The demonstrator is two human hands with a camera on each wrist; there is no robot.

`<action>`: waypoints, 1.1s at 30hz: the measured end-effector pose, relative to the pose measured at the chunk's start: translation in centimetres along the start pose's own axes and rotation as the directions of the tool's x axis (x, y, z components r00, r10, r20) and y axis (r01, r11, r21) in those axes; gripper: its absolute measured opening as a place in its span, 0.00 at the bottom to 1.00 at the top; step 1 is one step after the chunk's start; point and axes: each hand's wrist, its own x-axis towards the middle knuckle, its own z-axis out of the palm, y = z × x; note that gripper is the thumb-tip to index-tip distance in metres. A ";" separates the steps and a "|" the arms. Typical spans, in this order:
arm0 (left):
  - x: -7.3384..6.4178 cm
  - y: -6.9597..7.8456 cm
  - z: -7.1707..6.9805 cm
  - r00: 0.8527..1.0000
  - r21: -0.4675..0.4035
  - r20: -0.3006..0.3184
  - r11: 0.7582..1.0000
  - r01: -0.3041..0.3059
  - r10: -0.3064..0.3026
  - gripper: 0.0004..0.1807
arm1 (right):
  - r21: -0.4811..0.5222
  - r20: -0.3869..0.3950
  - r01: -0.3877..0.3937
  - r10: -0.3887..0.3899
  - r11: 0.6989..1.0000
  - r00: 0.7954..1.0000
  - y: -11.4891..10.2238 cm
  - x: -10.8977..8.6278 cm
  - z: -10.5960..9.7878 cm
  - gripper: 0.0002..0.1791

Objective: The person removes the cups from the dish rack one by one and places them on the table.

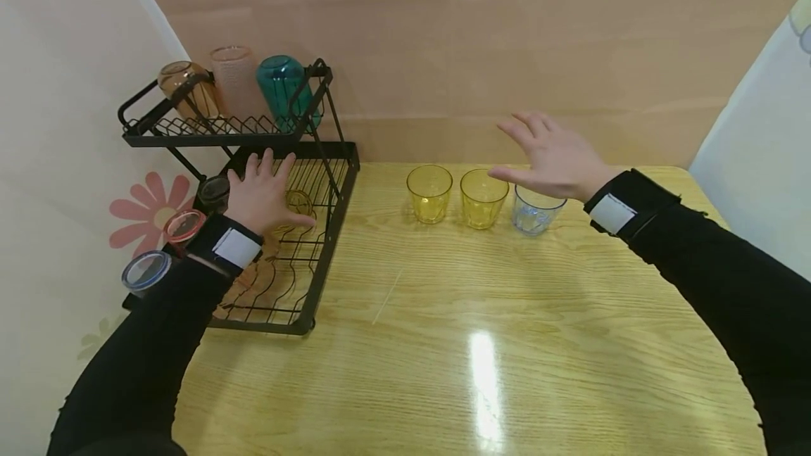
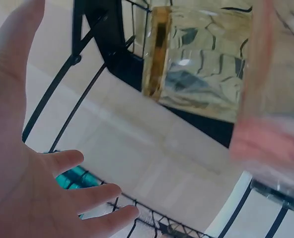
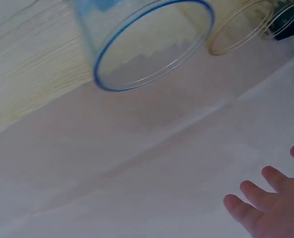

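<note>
My left hand (image 1: 262,197) is over the lower tier of a black two-tier dish rack (image 1: 328,245), its fingers spread and nothing in its grasp. Just beyond it on that tier is a yellow glass (image 1: 299,201). The left wrist view shows this hand apart from the yellow glass and from a pinkish glass (image 2: 266,134). On the right, my right hand (image 1: 560,160) hovers with fingers spread, holding nothing. Below it stands a clear, blue-rimmed glass (image 1: 534,218), partly covered by the hand. Two yellow glasses, the middle one (image 1: 483,204) and the left one (image 1: 429,197), stand upright beside it.
On the upper tier are an amber glass (image 1: 198,96), a pink textured glass (image 1: 237,86) and a teal glass (image 1: 283,86). Along the rack's left side sit a dark cup (image 1: 214,191), a red-rimmed one (image 1: 184,226) and a blue-rimmed one (image 1: 146,270). A papered wall (image 1: 405,55) rises behind the wooden table (image 1: 412,371).
</note>
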 end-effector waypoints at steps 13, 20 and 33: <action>2.8 1.5 2.4 0.976 0.158 0.209 0.987 0.034 -0.067 0.67 | -0.056 0.033 0.120 -0.118 0.991 0.992 -4.6 1.2 1.2 0.51; 3.5 1.6 3.7 0.963 0.168 0.251 0.984 0.054 -0.096 0.67 | -0.062 0.052 0.167 -0.164 0.984 0.985 -6.7 1.8 2.1 0.52; 4.3 0.9 5.8 0.945 0.172 0.310 0.983 0.056 -0.108 0.52 | -0.071 0.050 0.219 -0.216 0.973 0.975 -9.6 2.2 2.8 0.51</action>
